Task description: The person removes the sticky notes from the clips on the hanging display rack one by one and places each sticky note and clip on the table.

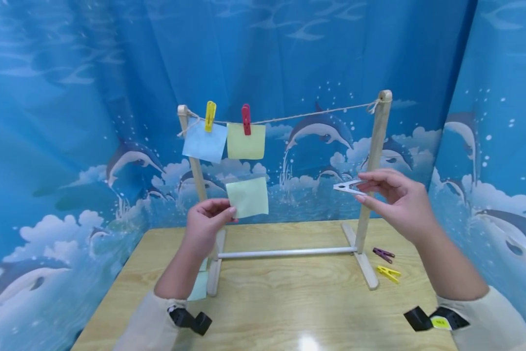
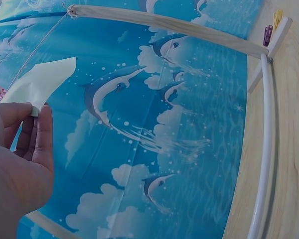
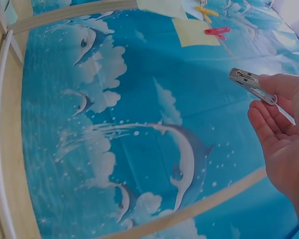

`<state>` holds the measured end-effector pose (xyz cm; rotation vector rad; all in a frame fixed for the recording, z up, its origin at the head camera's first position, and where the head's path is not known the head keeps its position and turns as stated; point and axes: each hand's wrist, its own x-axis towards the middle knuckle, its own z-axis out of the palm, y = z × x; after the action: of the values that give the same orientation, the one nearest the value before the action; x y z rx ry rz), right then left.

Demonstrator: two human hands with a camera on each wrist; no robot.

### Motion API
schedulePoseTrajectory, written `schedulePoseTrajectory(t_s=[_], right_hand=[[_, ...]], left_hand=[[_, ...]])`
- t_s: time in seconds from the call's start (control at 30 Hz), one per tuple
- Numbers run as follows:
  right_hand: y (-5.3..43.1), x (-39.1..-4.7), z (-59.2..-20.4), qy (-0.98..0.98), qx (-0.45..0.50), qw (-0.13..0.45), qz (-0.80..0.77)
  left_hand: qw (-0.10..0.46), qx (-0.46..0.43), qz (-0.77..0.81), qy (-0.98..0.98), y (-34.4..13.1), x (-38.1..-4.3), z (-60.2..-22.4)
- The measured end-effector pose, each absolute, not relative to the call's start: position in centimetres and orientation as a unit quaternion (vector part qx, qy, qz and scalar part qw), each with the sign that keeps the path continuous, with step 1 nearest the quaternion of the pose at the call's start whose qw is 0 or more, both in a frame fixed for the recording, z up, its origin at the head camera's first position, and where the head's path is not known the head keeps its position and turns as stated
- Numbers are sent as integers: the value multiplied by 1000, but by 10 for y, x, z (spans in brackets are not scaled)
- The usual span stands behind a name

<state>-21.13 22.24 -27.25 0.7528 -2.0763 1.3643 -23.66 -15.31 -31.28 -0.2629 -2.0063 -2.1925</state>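
My left hand (image 1: pixel 208 222) pinches a pale green paper square (image 1: pixel 249 197) by its lower left corner, below the string (image 1: pixel 307 115). In the left wrist view the sheet (image 2: pixel 45 82) bends a little above the thumb. Off to the right, my right hand (image 1: pixel 396 197) holds a white clothespin (image 1: pixel 348 187) by its handle ends, in front of the right post. The pin (image 3: pixel 251 84) points toward the string. A yellow clothespin (image 1: pixel 210 116) fixes a light blue square (image 1: pixel 204 141) to the string, and a red clothespin (image 1: pixel 246 119) fixes a yellow-green square (image 1: pixel 247 146) beside it.
The string runs between a left wooden post (image 1: pixel 197 178) and a right post (image 1: pixel 377 141), joined low by a white bar (image 1: pixel 285 253). A purple clothespin (image 1: pixel 383 254) and a yellow one (image 1: pixel 389 274) lie by the right foot. More paper (image 1: pixel 198 287) lies by the left foot.
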Motion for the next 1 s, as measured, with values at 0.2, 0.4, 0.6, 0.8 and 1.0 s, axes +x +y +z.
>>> schedulePoseTrajectory(t_s=[0.2,0.4,0.6,0.8,1.0], right_hand=[[235,-209,-289,-766,260,273,521],[250,-205,-309,-789,218,262,510],[262,-202,-324,-806,184,254,501],[271,-199,-335,-817,168,245,494],[277,-194,-344,-824,158,239,488]], left_hand=[[88,-77,-720,-684,-170,-227,-320],[87,-33,-712,-696,-184,-221,-328],[87,2,-700,-709,-195,-217,-337],[80,45,-700,-708,-204,-210,-343],[75,67,-700,-707,-212,-207,-352]])
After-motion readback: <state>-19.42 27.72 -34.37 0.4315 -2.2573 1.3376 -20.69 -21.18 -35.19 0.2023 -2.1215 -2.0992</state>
